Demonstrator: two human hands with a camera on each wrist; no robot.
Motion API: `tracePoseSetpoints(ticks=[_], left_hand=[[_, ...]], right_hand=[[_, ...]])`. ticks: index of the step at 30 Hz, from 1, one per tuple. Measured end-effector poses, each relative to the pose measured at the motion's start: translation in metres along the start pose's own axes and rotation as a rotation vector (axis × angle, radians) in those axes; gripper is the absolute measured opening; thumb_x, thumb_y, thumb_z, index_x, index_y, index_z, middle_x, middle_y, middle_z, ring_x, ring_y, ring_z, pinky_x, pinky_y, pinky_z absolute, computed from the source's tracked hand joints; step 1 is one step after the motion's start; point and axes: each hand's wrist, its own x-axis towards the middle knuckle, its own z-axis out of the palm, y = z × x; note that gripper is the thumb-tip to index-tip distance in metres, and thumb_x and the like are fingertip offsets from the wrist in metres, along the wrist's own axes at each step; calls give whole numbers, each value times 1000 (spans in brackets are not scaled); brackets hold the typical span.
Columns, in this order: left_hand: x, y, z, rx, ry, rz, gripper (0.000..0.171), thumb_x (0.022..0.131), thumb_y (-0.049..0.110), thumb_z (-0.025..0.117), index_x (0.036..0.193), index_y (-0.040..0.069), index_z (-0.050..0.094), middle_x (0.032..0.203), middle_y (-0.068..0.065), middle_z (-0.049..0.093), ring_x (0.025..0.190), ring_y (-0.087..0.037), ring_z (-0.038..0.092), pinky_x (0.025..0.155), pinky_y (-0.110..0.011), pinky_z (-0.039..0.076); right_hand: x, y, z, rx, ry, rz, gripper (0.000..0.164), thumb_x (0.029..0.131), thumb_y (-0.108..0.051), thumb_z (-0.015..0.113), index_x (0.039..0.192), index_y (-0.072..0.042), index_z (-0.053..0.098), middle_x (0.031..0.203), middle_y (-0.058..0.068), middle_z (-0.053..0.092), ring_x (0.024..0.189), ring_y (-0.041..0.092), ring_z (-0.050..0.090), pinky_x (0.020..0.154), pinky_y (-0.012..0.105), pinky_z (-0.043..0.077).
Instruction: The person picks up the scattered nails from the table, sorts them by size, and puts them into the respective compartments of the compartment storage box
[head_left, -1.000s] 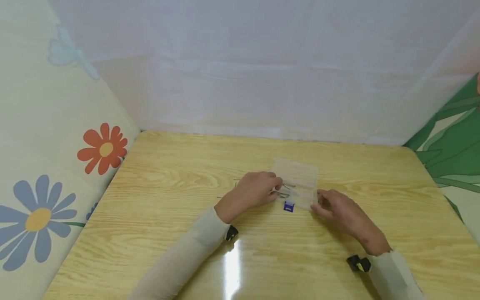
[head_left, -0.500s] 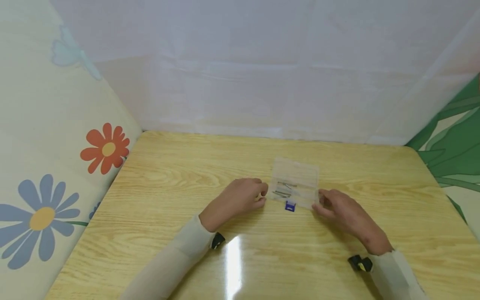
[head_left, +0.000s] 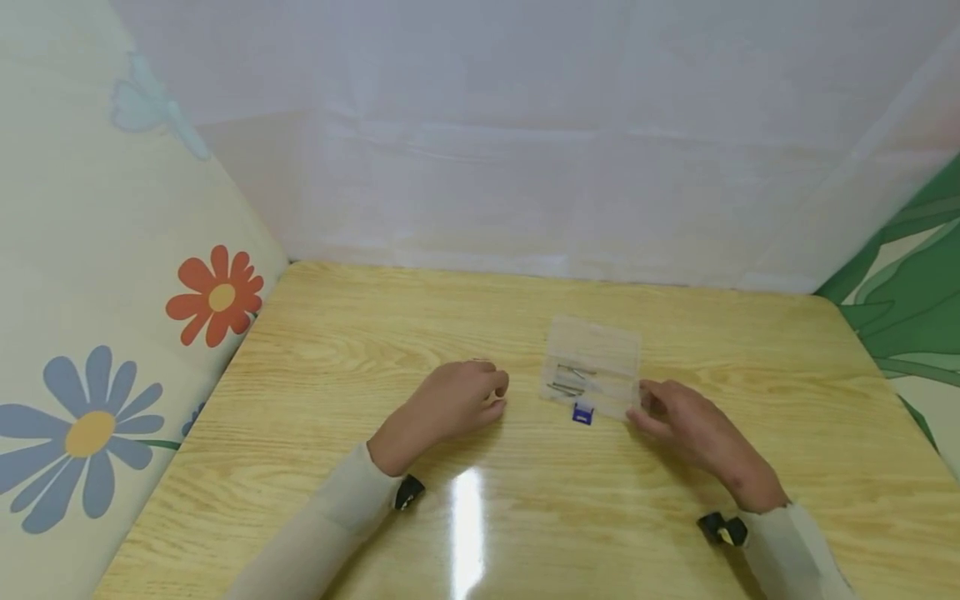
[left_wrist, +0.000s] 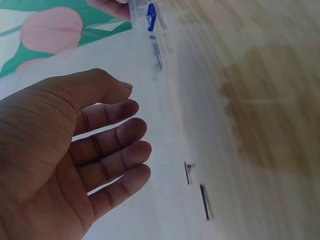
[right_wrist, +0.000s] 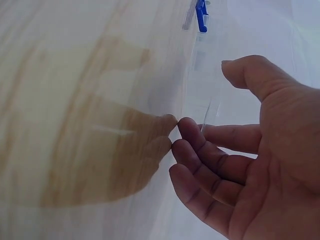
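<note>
The clear plastic box (head_left: 596,342) lies right of the middle of the wood-grain table (head_left: 337,333), its far rim well short of the back edge where the pale sheet (head_left: 480,192) hangs. A blue latch (head_left: 582,413) sits on the near rim, and slim metal fasteners (head_left: 566,388) lie inside. The right hand (head_left: 693,429) keeps relaxed fingers against the box's right edge, thumb apart. Across a short gap of wood, the left hand (head_left: 450,404) is loosely curved, holding nothing, with nails (left_wrist: 204,201) near it and ample tabletop toward the left edge
</note>
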Motion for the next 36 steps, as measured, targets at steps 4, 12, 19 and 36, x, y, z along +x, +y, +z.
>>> tracePoseSetpoints(ticks=[4,12,19,36], left_hand=[[-10,-6,-3,14,-4,-37,11,98,24,69,103,14,71,94,-1,67,65,-11,53,52,-27,44],[-27,-22,-3,41,39,-83,8,94,22,72,97,15,71,88,4,63,59,-8,47,48,-24,40],[-36,-32,-4,50,53,-110,7,93,20,72,96,14,72,85,4,61,59,-7,48,48,-24,41],[-54,-57,-5,-15,-4,-234,5,94,17,72,97,13,74,89,3,62,72,-12,59,58,-31,50]], right_hand=[[0,1,0,-5,6,-6,54,100,-25,69,134,14,56,118,27,66,111,44,62,95,60,47],[-1,0,0,-3,0,-2,55,100,-27,68,135,14,56,117,25,66,110,42,63,94,59,48],[-1,0,1,-12,-3,14,55,100,-27,69,135,13,56,117,25,66,110,42,63,94,59,49],[-1,-2,0,-14,-14,18,59,100,-29,68,137,15,53,117,23,66,110,41,63,93,59,49]])
